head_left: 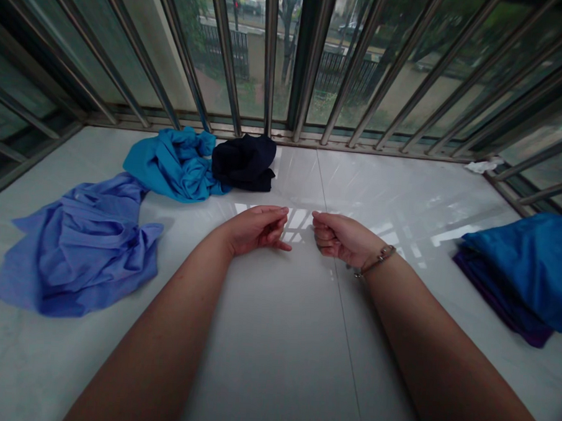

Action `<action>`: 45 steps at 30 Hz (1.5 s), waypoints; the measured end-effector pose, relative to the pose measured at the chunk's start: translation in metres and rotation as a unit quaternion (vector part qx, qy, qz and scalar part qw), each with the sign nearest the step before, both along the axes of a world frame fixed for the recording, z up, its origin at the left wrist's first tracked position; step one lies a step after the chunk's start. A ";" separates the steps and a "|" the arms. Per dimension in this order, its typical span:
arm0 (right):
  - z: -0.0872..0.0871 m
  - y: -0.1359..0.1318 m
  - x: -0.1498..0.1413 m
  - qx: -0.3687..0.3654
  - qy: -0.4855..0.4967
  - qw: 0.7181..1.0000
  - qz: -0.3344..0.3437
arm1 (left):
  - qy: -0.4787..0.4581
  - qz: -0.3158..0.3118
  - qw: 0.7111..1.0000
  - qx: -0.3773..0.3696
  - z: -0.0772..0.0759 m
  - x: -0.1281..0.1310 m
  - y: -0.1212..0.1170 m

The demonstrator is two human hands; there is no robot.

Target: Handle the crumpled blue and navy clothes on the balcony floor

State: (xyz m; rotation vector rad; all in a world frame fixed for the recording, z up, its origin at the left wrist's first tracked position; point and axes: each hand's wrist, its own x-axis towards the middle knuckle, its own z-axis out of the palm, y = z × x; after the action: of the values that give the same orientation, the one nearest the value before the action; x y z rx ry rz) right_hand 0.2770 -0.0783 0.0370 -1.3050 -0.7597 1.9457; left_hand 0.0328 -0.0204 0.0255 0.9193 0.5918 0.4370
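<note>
Crumpled periwinkle garment point(79, 248) lies in a loose heap on the white marble-look tile point(274, 365), left of the person's left hand point(256, 229). Thin, soft cloth, by the look of it: probably very light, limp and a little slippery on the polished surface. Its bunching hides the cut, so the garment type is uncertain. A free edge on the near side seems the best place to take hold, pinched with a good fold of cloth.

Teal garment point(175, 165), equally soft-looking, sits behind it; beside that, a navy bundle point(244, 162). Both hands are empty, fingers loosely curled, neither clenched nor grasping, and touch no cloth. The right hand point(345, 238), with a metal bracelet point(375, 260) at the wrist, is nearest the navy bundle. A folded blue stack point(515, 270) lies well off to the right, below steel window bars point(399, 67).
</note>
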 end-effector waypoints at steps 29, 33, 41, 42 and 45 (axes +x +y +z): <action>0.002 0.000 -0.002 -0.004 0.002 1.000 -0.004 | -0.002 0.009 1.000 -0.012 -0.001 0.001 0.000; 0.002 0.000 -0.002 -0.002 0.001 1.000 -0.005 | -0.007 0.010 1.000 -0.009 -0.001 0.000 0.000; 0.001 0.000 -0.001 -0.003 0.003 1.000 -0.001 | -0.003 0.009 1.000 -0.012 0.000 0.000 0.000; 0.001 0.000 -0.001 -0.003 0.003 1.000 -0.001 | -0.003 0.008 1.000 -0.012 0.000 0.000 0.000; 0.002 0.000 -0.001 -0.001 0.002 1.000 -0.001 | -0.003 0.007 1.000 -0.013 0.000 0.000 0.000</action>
State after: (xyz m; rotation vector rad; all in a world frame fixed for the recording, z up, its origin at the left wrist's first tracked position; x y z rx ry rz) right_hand 0.2755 -0.0785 0.0385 -1.3034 -0.7543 1.9480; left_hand 0.0326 -0.0200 0.0255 0.8888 0.5982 0.4434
